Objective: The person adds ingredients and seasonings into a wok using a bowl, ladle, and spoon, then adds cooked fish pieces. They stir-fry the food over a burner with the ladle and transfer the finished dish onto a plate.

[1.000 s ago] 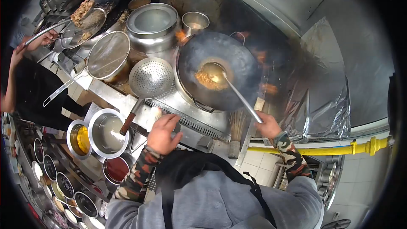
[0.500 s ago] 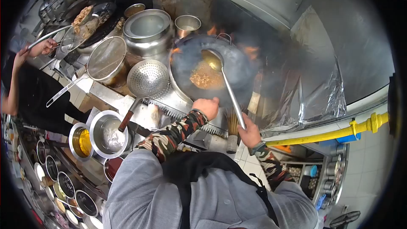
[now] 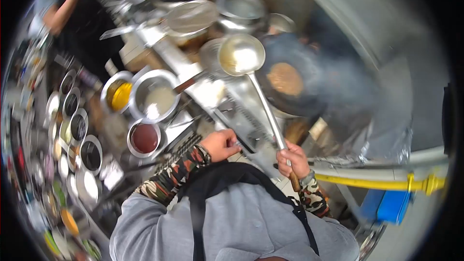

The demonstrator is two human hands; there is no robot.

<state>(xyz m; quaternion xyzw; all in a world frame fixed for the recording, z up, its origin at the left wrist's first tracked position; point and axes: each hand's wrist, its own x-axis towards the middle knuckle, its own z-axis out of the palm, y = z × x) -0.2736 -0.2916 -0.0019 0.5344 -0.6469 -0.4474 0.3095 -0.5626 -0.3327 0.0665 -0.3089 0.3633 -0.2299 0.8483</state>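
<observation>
"Lifted away from the wok (image 3: 316, 89) since the earlier frame, the ladle (image 3: 241, 55) now has its bowl up in front of the perforated strainer (image 3: 207, 59) in view. What about the hands?"

"Two belong to the wearer. Right hand (image 3: 293, 160): its grip is wrapped around the ladle's handle, near the wooden end. Left hand (image 3: 221, 145): it has drawn back from near the wok's rim, the grip loosely curled, thumb apart from forefinger (no object that I can make out in it)."

"And the food (image 3: 285, 79)?"

"One brown patch, lying in the one wok, with smoke (image 3: 350, 84) drifting to its right."

"How many pots on the wearer's left?"

"Three near the tabletop (image 3: 169, 58): one pot of yellow liquid (image 3: 104, 97), one pot of pale liquid (image 3: 153, 73) just beside it, and one pot of red liquid (image 3: 130, 137) nearer the wearer. Farther left, four round containers (image 3: 90, 153) make a row (their contents are too blurred to name)."

"Anything beyond?"

"One mesh sieve (image 3: 191, 18), one wide metal pot (image 3: 239, 7), and one co-worker (image 3: 79, 24) in dark clothing, upper left."
</observation>
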